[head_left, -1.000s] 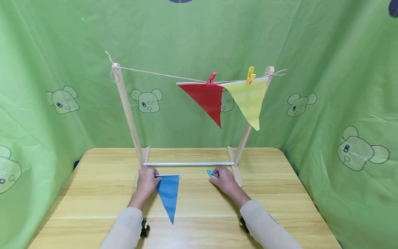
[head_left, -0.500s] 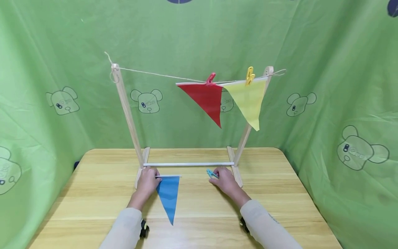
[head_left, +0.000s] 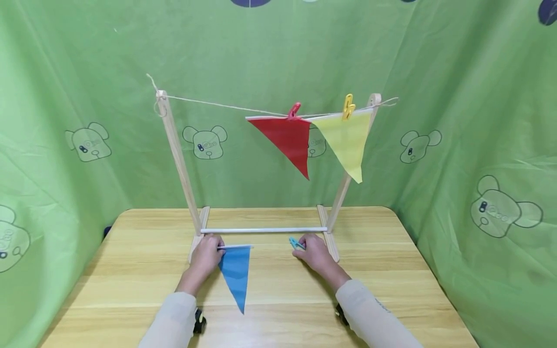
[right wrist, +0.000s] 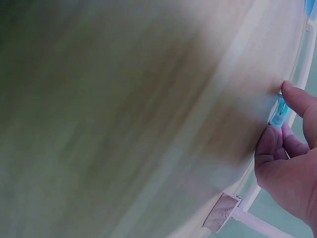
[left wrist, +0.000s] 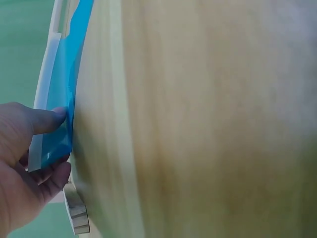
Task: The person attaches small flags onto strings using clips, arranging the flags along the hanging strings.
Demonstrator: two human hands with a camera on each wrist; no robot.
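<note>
My left hand (head_left: 207, 253) pinches the left end of a blue triangular pennant (head_left: 236, 273) by its white top edge. The pennant's tip points down toward the front of the table. In the left wrist view the thumb lies over the blue cloth (left wrist: 57, 89) with fingers behind it. My right hand (head_left: 316, 251) pinches a light blue clothespin (head_left: 296, 243) between thumb and fingers. That clothespin (right wrist: 279, 113) shows between the fingertips in the right wrist view. Both hands are low over the table, in front of the stand's white crossbar (head_left: 265, 230).
A string (head_left: 217, 103) runs between two wooden posts (head_left: 178, 157). A red pennant (head_left: 289, 140) hangs from it by a red clothespin (head_left: 294, 110), and a yellow pennant (head_left: 348, 137) by a yellow clothespin (head_left: 348, 107). Behind the wooden table (head_left: 130, 290) is a green curtain (head_left: 261, 58).
The blue pennant's lower tip has shifted very slightly right. Both hands keep their grips and stay nearly in place; the head view has moved a little.
</note>
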